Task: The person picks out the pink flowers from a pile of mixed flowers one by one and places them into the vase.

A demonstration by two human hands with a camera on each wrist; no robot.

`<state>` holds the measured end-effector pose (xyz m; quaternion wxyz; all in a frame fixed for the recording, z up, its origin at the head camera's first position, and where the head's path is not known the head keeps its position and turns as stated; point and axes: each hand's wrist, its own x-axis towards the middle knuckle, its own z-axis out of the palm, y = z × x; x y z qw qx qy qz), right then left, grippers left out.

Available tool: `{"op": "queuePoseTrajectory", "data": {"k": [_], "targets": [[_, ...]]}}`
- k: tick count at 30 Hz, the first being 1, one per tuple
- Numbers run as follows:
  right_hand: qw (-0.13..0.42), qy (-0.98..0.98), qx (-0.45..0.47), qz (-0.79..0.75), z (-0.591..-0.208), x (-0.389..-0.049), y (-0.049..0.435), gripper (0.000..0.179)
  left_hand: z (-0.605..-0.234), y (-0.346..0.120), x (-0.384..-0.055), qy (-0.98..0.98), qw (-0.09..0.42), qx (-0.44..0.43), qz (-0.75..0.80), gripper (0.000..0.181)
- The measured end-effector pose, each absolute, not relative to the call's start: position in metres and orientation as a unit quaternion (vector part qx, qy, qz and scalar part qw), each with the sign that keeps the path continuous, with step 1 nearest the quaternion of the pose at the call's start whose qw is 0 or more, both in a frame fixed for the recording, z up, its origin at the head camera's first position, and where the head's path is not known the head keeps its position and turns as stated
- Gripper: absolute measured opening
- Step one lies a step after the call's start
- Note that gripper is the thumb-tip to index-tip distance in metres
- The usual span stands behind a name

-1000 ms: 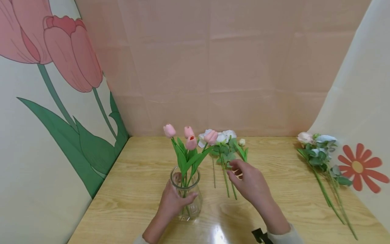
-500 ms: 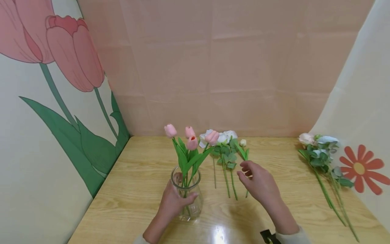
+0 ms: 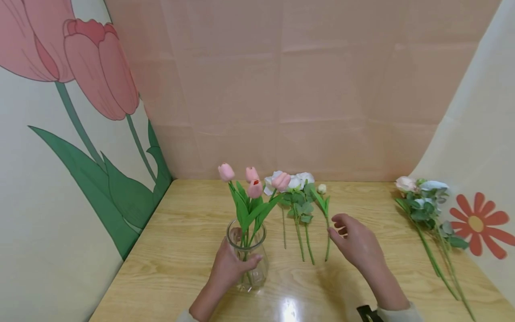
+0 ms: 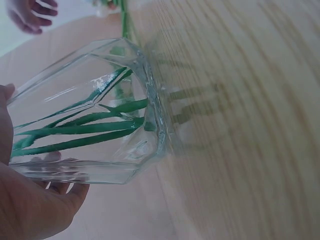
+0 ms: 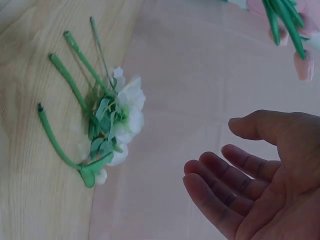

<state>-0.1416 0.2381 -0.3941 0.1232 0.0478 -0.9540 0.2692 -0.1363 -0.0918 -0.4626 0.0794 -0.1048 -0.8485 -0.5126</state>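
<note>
My left hand (image 3: pixel 230 266) grips a clear glass vase (image 3: pixel 257 268) around its side, thumb across the front. Several pink tulips (image 3: pixel 255 189) with green leaves stand in the vase; their stems (image 4: pixel 100 127) reach near its base in the left wrist view. My right hand (image 3: pixel 356 241) hovers over the table with relaxed, slightly bent fingers and holds nothing. Just left of it lies a single stem with green leaves and a small whitish bud (image 3: pixel 322 188). White flowers (image 5: pixel 131 112) with green stems lie beside that one at the back of the table.
At the right of the wooden table (image 3: pixel 181 223) lies another bunch of flowers (image 3: pixel 422 201), pale pink and bluish, with long stems. A pink cloth backdrop (image 3: pixel 277 89) rises behind the table. Printed panels with a tulip (image 3: pixel 100 71) and a red daisy (image 3: pixel 476 223) flank it.
My right hand has moved to the right, away from the vase, uncovering the stem of the small-budded flower. My left hand keeps its hold on the vase, and the tulips stay in it.
</note>
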Motion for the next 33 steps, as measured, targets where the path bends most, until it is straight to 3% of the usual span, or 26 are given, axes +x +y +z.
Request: {"op": "queuePoseTrajectory", "data": {"k": [33], "targets": [[0.063, -0.976, -0.034, 0.208, -0.436, -0.163, 0.367, 0.052, -0.463, -0.091, -0.137, -0.851, 0.08, -0.098, -0.511, 0.086]]}}
